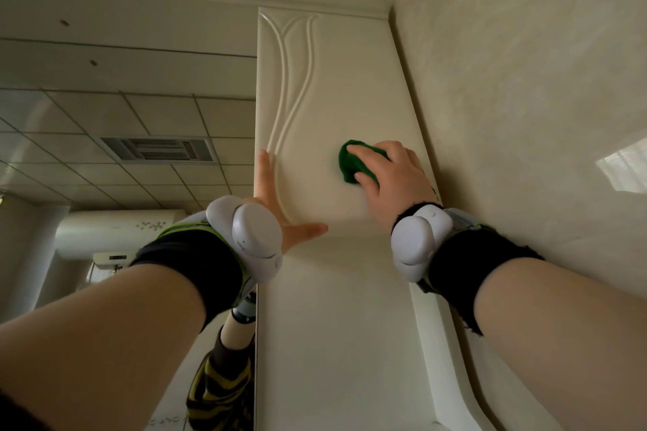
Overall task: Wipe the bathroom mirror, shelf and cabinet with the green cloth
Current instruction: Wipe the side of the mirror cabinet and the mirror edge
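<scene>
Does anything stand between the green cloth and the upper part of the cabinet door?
Nothing visible does. The right hand holds the green cloth against the cabinet door, and the panel above it is bare. The left hand rests on the door's left edge, apart from the cloth.

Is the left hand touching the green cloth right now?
Apart. The head view shows a bare stretch of cabinet door between the left hand, spread flat near the door's edge, and the green cloth, which the right hand grips.
</scene>
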A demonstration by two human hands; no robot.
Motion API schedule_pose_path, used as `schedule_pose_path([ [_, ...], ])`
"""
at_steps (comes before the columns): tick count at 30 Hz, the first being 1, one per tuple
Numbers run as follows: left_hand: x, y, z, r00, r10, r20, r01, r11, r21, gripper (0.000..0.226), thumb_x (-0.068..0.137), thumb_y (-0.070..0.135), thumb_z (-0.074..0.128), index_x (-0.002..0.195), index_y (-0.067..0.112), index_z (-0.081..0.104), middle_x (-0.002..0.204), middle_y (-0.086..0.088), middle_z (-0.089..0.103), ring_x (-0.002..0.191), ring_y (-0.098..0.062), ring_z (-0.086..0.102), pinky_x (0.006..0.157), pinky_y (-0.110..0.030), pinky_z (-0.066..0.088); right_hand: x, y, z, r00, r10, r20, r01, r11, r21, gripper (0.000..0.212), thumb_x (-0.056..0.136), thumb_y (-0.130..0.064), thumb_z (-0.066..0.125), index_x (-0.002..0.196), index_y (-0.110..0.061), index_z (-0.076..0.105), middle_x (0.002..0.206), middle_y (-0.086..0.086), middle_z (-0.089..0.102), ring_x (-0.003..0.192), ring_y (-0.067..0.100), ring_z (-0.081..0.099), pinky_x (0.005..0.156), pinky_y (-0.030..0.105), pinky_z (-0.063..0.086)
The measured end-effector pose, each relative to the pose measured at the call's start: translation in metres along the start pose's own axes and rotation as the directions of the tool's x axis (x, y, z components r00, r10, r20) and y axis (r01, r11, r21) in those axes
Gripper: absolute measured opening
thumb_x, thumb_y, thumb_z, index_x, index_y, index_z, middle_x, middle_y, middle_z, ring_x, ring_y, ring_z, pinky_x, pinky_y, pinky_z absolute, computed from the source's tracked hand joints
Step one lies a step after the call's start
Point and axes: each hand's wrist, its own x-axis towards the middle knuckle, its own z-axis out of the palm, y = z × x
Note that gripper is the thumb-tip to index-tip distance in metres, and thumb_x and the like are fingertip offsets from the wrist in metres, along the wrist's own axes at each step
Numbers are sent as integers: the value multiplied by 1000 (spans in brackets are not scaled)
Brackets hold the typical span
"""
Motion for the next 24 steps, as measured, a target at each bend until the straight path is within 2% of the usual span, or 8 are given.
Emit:
schedule_pose_path([
  [2, 1, 1, 0, 1000, -17, 15, 17, 1000, -7, 126, 71, 41, 77, 143, 28, -26, 139, -21, 37, 116, -33, 46, 56, -22, 16, 7, 2, 0, 1000, 5, -13, -5, 1000, -8, 40, 93, -25, 49, 132, -29, 47, 124, 7, 43, 113, 26, 35, 88, 33, 38],
  [7, 3, 0, 0, 999, -23, 24, 22, 1000, 21, 127, 71, 44, 75, 142, 30, -29, 141, -20, 37, 117, -35, 49, 64, -24, 28, 42, 8, -7, 994, 89, 56, -86, 995, -53, 41, 94, -27, 47, 134, -31, 44, 125, 10, 41, 111, 31, 37, 91, 31, 32],
  [9, 4, -1, -1, 1000, -23, 21, 22, 999, 40, 126, 71, 46, 75, 142, 30, -29, 141, -20, 38, 116, -34, 49, 55, -23, 24, 45, 7, -6, 993, 109, 34, -107, 993, -45, 41, 93, -27, 47, 134, -32, 45, 125, 10, 42, 111, 31, 38, 91, 30, 32],
  [14, 4, -3, 2, 1000, 4, -8, -4, 1000, 28, 127, 70, 43, 76, 143, 27, -27, 139, -21, 38, 117, -34, 47, 56, -21, 15, 25, 5, 2, 995, 88, -54, -90, 995, -37, 40, 93, -27, 47, 133, -30, 46, 123, 8, 43, 110, 28, 37, 82, 29, 33],
  [18, 5, -5, 3, 1000, 13, -5, -13, 999, 47, 127, 70, 45, 76, 143, 29, -27, 136, -21, 42, 98, -27, 48, 53, -24, 17, 10, 5, -1, 995, 88, -52, -89, 996, -26, 40, 92, -27, 48, 132, -31, 47, 124, 8, 42, 111, 27, 36, 85, 33, 36],
  [21, 7, -6, 3, 1000, 10, -1, -10, 999, 48, 129, 68, 46, 77, 142, 32, -27, 133, -20, 45, 84, -19, 36, 39, -21, 21, 0, 5, -3, 996, 87, -38, -88, 996, -23, 40, 93, -27, 47, 133, -32, 47, 124, 7, 42, 112, 27, 36, 88, 34, 37],
  [22, 8, -7, 3, 1000, 10, -4, -10, 999, 45, 130, 68, 46, 78, 142, 33, -28, 133, -19, 45, 83, -19, 37, 40, -17, 19, -3, 5, -5, 995, 90, -33, -91, 996, -26, 40, 93, -28, 47, 133, -32, 46, 125, 7, 42, 112, 26, 36, 88, 34, 37],
  [24, 9, -9, 4, 1000, 23, -17, -22, 1000, 21, 131, 67, 44, 79, 141, 34, -29, 135, -19, 43, 88, -25, 47, 58, -20, 32, -11, 4, -6, 995, 96, -25, -97, 995, -32, 40, 93, -29, 46, 133, -33, 46, 124, 6, 42, 111, 25, 36, 88, 33, 37],
])
